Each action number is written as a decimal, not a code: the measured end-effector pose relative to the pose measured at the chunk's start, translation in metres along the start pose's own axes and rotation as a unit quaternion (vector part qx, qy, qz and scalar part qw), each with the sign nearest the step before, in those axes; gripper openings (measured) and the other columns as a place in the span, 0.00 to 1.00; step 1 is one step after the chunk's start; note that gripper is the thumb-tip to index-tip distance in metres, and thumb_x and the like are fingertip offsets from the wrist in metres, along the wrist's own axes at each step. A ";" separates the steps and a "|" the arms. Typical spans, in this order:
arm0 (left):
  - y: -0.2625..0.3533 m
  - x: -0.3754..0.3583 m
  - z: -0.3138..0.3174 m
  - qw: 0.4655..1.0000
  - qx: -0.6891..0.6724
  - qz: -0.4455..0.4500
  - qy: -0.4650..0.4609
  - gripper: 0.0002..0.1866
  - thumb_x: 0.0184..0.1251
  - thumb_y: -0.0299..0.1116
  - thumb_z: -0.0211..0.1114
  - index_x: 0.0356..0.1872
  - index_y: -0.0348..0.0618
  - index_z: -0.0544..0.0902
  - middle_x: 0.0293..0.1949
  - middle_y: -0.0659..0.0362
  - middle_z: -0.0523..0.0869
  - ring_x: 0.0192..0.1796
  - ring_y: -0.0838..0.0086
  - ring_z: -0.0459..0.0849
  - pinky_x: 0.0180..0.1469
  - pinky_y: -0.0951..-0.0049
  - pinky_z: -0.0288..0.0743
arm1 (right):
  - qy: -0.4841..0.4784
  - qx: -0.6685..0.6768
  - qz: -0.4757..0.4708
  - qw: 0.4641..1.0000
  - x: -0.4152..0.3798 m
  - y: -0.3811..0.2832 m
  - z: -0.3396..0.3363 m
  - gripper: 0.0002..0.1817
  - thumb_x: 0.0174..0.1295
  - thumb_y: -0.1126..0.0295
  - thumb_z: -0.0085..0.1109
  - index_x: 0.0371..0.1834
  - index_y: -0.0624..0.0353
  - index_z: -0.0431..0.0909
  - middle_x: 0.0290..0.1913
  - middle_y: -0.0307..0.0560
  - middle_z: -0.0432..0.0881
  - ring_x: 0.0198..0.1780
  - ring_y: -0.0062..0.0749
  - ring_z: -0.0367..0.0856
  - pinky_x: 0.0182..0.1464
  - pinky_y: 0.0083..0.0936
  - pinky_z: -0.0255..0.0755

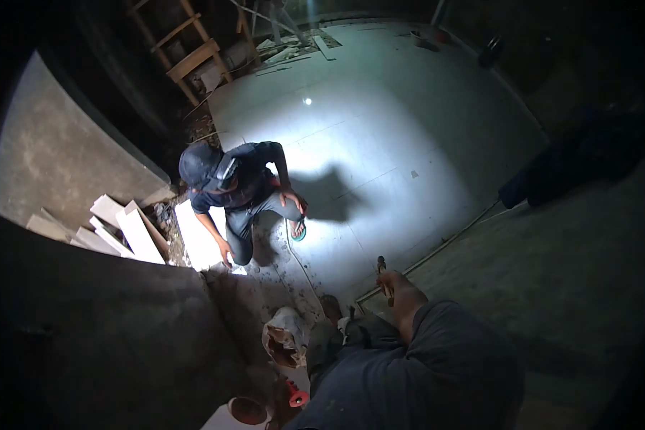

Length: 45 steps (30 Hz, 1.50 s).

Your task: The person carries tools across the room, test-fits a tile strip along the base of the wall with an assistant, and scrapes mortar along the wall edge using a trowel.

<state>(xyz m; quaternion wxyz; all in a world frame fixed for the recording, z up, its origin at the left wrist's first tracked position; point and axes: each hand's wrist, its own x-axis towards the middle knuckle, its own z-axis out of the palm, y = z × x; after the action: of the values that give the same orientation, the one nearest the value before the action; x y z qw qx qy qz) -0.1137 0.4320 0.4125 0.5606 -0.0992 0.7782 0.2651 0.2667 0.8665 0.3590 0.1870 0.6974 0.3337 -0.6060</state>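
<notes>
My right hand (392,280) is closed around a small hand tool (381,266), held above the edge of the tiled floor (408,208). The tool's dark head points up, away from my body. My left hand does not show. Below my knees is a torn white sack (285,337) with its brown inside visible. A red object (297,395) lies near my side, next to a white container with a reddish round opening (248,410).
A person in a dark cap (244,179) crouches on the left at the tile edge. Behind them are stacked pale tile pieces (137,233) against a curved wall (72,136). A wooden frame (193,59) stands at the back. A thin strip (451,240) borders the floor.
</notes>
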 end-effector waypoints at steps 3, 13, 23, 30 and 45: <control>0.045 0.000 0.002 1.000 0.022 0.006 -0.003 0.19 0.66 0.44 0.53 0.24 0.37 0.77 0.19 0.48 0.80 0.22 0.60 0.82 0.22 0.57 0.75 | -0.003 0.047 0.020 0.999 -0.005 -0.004 -0.027 0.10 0.61 0.64 0.57 0.31 0.59 0.74 0.17 0.48 0.75 0.17 0.39 0.73 0.20 0.42 0.65; 0.181 0.013 0.012 0.991 0.121 0.045 -0.027 0.19 0.66 0.43 0.54 0.25 0.36 0.77 0.19 0.48 0.80 0.22 0.60 0.82 0.22 0.57 0.75 | 0.025 0.224 0.014 0.974 -0.002 0.026 -0.078 0.13 0.59 0.69 0.60 0.43 0.66 0.75 0.24 0.51 0.77 0.21 0.41 0.77 0.25 0.42 0.74; 0.329 0.055 0.057 0.966 0.232 0.079 -0.083 0.19 0.67 0.43 0.54 0.25 0.35 0.76 0.20 0.47 0.80 0.22 0.60 0.82 0.22 0.57 0.76 | 0.049 0.316 0.054 0.946 -0.083 0.019 -0.102 0.15 0.62 0.65 0.57 0.45 0.67 0.74 0.35 0.56 0.80 0.31 0.41 0.81 0.33 0.44 0.76; 0.460 0.078 0.146 0.932 0.324 0.116 -0.114 0.19 0.67 0.43 0.55 0.26 0.35 0.76 0.20 0.47 0.81 0.22 0.59 0.83 0.22 0.57 0.76 | 0.089 0.503 0.011 0.860 -0.276 -0.054 -0.147 0.14 0.62 0.61 0.57 0.40 0.62 0.73 0.30 0.48 0.72 0.31 0.37 0.72 0.34 0.46 0.71; 0.674 0.001 0.528 0.897 0.385 0.139 -0.166 0.16 0.72 0.39 0.52 0.30 0.35 0.73 0.17 0.53 0.74 0.16 0.64 0.74 0.19 0.60 0.69 | 0.021 0.399 0.132 0.907 -0.082 -0.025 -0.424 0.13 0.63 0.63 0.57 0.41 0.63 0.74 0.22 0.43 0.71 0.22 0.33 0.71 0.28 0.40 0.70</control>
<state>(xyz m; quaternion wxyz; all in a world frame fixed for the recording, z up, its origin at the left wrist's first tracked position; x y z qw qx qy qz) 0.0144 1.2751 0.4929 0.6334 0.2785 0.7212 0.0327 0.5518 1.1468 0.5255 -0.0360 0.7640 -0.0273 -0.6436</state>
